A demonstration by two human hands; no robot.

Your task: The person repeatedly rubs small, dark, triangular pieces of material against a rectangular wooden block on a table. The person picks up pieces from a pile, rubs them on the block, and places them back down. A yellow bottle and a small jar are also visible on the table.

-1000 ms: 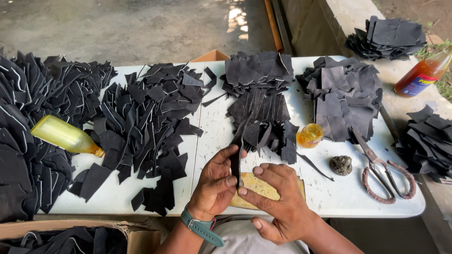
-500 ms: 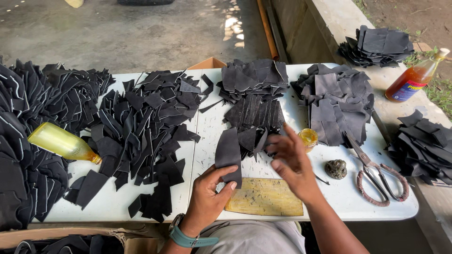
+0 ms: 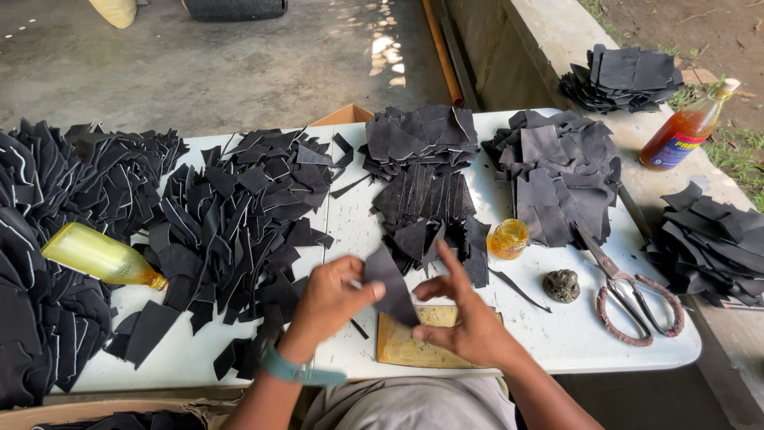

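My left hand and my right hand together hold one dark fabric piece just above a small tan board at the table's near edge. The left hand pinches its left corner; the right thumb and fingers press its lower right side. A teal band circles my left wrist. Right behind the hands lies a stack of dark pieces.
The white table carries heaps of black offcuts, a yellow bottle on its side, a small amber jar, a stone-like lump, rusty scissors and another dark pile. An orange bottle stands on the ledge at right.
The hands left the tan board; the right hand reached toward the stack behind it, and now both hands have come together holding a single dark piece above the board.
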